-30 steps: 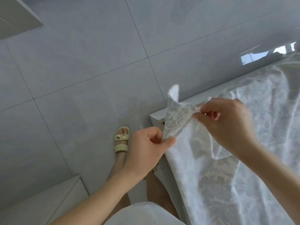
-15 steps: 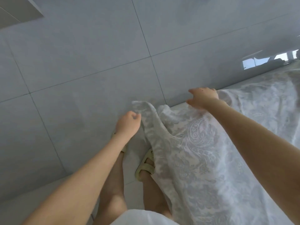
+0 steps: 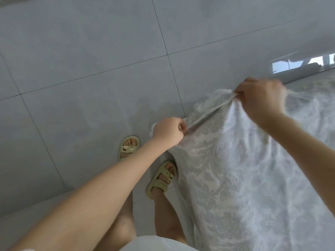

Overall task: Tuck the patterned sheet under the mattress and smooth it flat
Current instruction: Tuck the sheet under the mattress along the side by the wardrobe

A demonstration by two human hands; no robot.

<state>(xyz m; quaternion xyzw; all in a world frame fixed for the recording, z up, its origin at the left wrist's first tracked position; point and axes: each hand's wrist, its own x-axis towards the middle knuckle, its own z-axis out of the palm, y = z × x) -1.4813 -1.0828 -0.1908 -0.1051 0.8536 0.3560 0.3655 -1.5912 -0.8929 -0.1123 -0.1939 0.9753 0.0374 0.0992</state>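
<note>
While the corner of the patterned sheet (image 3: 235, 169) is lifted clear of the bed, both hands clamp its edge. The left hand (image 3: 167, 132) is curled in a fist round the cloth, and the right hand (image 3: 261, 100) pinches it, fingers (image 3: 239, 92) closed on the fabric. Between the two grips the hem (image 3: 208, 116) runs as a taut, straight band. Behind the right fingers the rest of the sheet drapes over the bed and hides the mattress. Beneath the left fingers lies the tiled floor (image 3: 90, 69). The step in hand appears to be squaring the corner before tucking. It is done well with even tension along the hem, slack folded downward, and flat fingers slid under the mattress edge so no ridge forms.
</note>
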